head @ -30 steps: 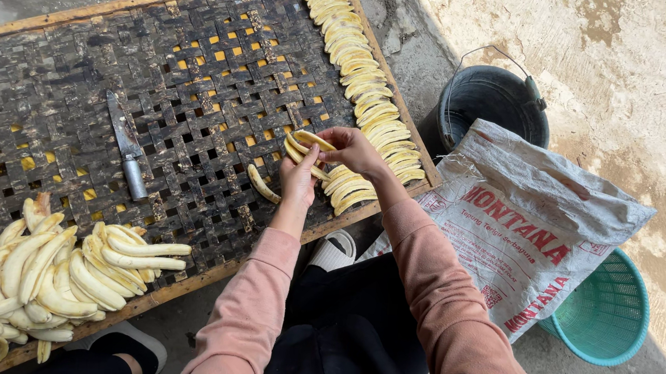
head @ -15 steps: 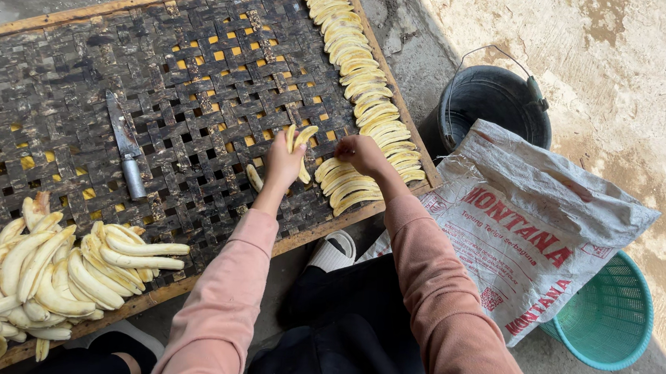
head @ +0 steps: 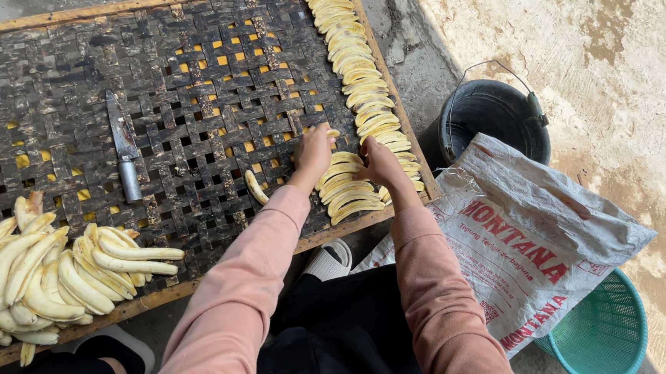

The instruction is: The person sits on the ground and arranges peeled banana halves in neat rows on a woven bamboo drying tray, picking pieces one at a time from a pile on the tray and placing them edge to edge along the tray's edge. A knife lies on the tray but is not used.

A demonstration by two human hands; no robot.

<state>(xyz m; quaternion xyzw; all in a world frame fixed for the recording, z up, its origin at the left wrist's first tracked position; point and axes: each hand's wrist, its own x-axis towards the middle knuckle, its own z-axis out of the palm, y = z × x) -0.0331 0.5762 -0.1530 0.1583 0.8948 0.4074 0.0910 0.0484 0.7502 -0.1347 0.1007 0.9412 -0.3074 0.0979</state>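
Both my hands rest on a dark woven bamboo tray (head: 200,86) near its front right corner. My left hand (head: 313,152) lies flat with a banana slice under its fingertips. My right hand (head: 381,161) presses down on the short row of banana slices (head: 348,189) beside it. A long line of slices (head: 356,65) runs up the tray's right edge. One loose slice (head: 255,187) lies just left of my left wrist. A knife (head: 123,148) rests on the tray further left.
A heap of peeled bananas (head: 42,277) sits at the tray's front left corner. A black bucket (head: 491,120), a white printed sack (head: 530,237) and a teal basket (head: 605,334) stand to the right on the concrete ground.
Both hands have moved down onto the tray. The slices they held a second ago now lie in the short row under the fingers.
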